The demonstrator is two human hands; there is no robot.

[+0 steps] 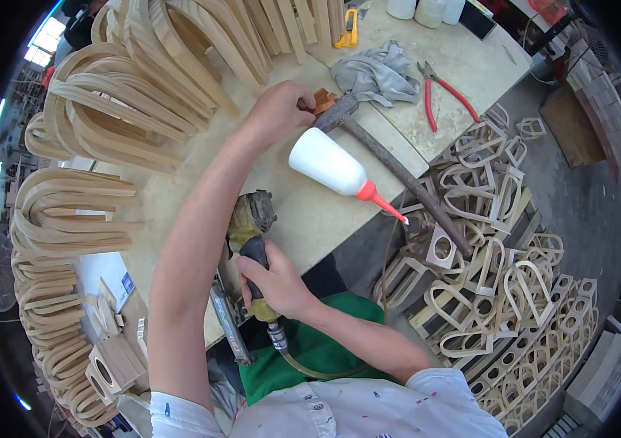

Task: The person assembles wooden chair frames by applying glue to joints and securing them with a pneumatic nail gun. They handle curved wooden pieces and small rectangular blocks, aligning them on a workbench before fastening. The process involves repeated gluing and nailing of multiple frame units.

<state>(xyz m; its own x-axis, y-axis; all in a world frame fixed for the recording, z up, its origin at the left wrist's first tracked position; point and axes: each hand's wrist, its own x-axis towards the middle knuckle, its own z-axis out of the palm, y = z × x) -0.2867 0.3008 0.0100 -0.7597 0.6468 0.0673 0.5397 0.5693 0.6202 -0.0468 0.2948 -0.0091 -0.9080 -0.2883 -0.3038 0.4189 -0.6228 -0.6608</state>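
Note:
My right hand (274,281) is wrapped around the black grip of a yellowish pneumatic staple gun (252,226), held at the table's near edge. Its long metal magazine (230,325) points down toward my lap, and an air hose (310,371) runs from the handle's end. My left hand (281,109) reaches forward across the tabletop, its fingers pinched at the left end of some copper-coloured staple strips (324,100). Right beside those strips rests the head of a hammer (398,168), its handle sticking out past the table edge. A white glue bottle (329,162) with a red nozzle lies nearby.
Bent-wood U-shaped frames (142,80) stand packed along the table's far and left sides. A grey cloth (380,73), red-handled pliers (431,95) and a yellow cutter (347,31) lie at the back. Many wooden loops (530,292) are heaped low on the right.

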